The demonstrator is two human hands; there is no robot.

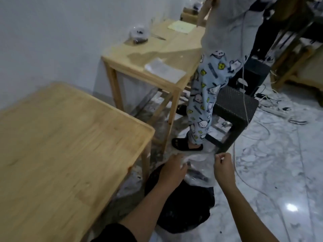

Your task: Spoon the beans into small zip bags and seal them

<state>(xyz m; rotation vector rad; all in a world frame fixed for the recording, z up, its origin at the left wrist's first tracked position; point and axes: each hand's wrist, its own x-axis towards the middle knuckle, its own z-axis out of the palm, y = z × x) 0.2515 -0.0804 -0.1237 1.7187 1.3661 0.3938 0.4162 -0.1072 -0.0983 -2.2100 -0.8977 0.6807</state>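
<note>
A clear plastic bag [199,169] is stretched between my two hands, low over the floor and above a black bag [183,206]. My left hand [172,169] grips the bag's left side with curled fingers. My right hand [223,165] pinches its right top edge. Something dark shows inside the clear bag, too blurred to name. A stack of small zip bags [164,69] lies on the far wooden table [174,49]. A clear bag with dark beans [139,34] stands at that table's back left.
A bare wooden table [61,137] fills the left foreground. A person in patterned trousers [204,95] stands by the far table, beside a dark wicker stool [234,109]. White cables [248,137] trail over the marble floor on the right.
</note>
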